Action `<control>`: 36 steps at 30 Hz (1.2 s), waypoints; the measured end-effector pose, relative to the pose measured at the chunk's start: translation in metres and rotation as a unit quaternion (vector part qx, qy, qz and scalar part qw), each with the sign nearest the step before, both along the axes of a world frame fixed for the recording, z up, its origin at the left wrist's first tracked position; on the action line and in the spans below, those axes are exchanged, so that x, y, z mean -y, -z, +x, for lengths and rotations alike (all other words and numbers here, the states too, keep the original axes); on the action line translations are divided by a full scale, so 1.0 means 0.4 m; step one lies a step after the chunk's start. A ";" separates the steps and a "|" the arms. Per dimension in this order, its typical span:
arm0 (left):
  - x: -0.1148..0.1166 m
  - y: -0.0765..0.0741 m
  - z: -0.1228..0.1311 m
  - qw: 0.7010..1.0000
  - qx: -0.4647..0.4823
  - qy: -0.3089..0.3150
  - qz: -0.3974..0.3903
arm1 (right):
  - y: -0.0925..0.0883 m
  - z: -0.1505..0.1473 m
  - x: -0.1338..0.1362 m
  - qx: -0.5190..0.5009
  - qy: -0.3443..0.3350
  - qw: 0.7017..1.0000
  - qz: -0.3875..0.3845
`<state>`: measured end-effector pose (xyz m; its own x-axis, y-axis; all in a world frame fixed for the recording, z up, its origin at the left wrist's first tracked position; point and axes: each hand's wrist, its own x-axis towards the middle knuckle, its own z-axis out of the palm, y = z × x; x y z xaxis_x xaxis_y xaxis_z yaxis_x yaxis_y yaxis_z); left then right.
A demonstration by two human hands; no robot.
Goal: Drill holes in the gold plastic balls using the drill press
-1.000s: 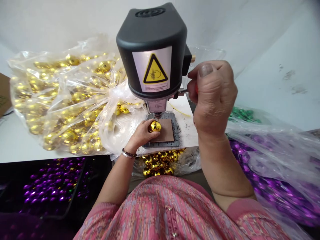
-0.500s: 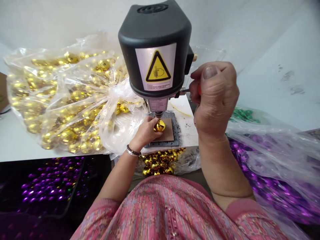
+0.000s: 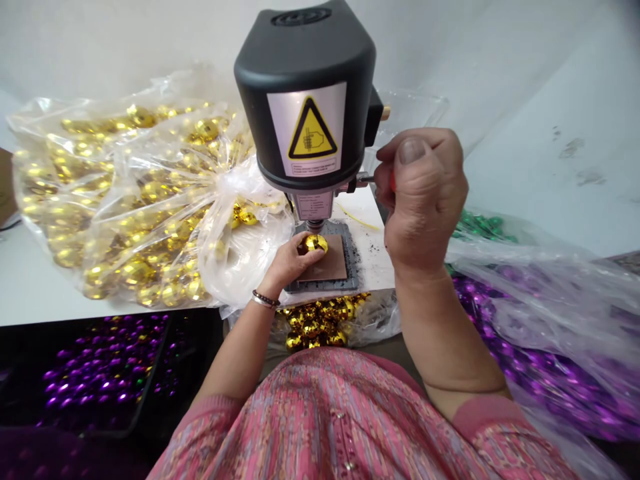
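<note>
Gold ball [image 3: 315, 243] sits pinched in the left hand [image 3: 289, 263] on the brown pad [image 3: 331, 265] of the drill press [image 3: 306, 100], right under the spindle, seemingly touching it, though the tip is too small to tell. Right hand [image 3: 425, 200] is fisted around the red-tipped lever [image 3: 371, 179] beside the press head. Bag [image 3: 125, 193] of gold balls lies just left on the table [image 3: 30, 287].

Bright, even daylight, no hard shadows. Glare spots on the clear bag of gold balls [image 3: 125, 200] left of the drill press [image 3: 306, 100]. Below the press it's dim w/ purple glints. Wide-angle bend twd edges; right hand [image 3: 425, 193] beside press looms big, slightly soft.
</note>
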<state>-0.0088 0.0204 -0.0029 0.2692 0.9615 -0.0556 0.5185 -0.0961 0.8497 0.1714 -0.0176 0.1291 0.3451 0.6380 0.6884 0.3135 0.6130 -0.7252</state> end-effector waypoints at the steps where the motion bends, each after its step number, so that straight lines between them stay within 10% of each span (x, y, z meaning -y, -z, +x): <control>1: -0.006 0.001 -0.003 1.000 0.014 0.002 -0.012 | 0.000 0.000 0.001 -0.002 0.001 1.000 -0.002; 36: 0.001 0.002 -0.001 1.000 -0.010 0.027 -0.011 | 0.037 0.016 0.020 -0.017 -0.060 0.996 0.059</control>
